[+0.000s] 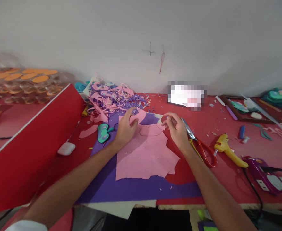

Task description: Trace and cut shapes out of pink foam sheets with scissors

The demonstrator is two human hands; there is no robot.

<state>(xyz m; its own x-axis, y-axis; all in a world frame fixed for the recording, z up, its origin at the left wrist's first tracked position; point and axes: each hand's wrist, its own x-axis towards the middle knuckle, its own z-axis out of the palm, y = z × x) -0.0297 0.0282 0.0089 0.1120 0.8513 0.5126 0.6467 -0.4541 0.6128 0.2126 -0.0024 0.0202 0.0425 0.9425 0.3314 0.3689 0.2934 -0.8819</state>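
Note:
My left hand (126, 127) is closed on a small rounded pink foam piece (141, 115), its thumb over the piece's lower edge. Opposite it, my right hand (177, 128) hovers over the sheet's right edge, fingers loosely bent and apart, with nothing visible in them. Beneath both hands lies a ragged pink foam sheet (145, 157) with an oval outline drawn near its top. It rests on a larger purple foam sheet (136, 191). Scissors (204, 150) with red and yellow handles lie beside my right wrist. A teal and purple foam cutout (103, 133) sits left of my left hand.
Pink and purple scraps (112, 99) are heaped at the back left. A red board (32, 147) stands on the left beside a white case (66, 149). Rightward are a yellow glue gun (229, 150), a magenta power strip (267, 176) and a brown tray (248, 118). A blurred-out screen (186, 96) stands behind.

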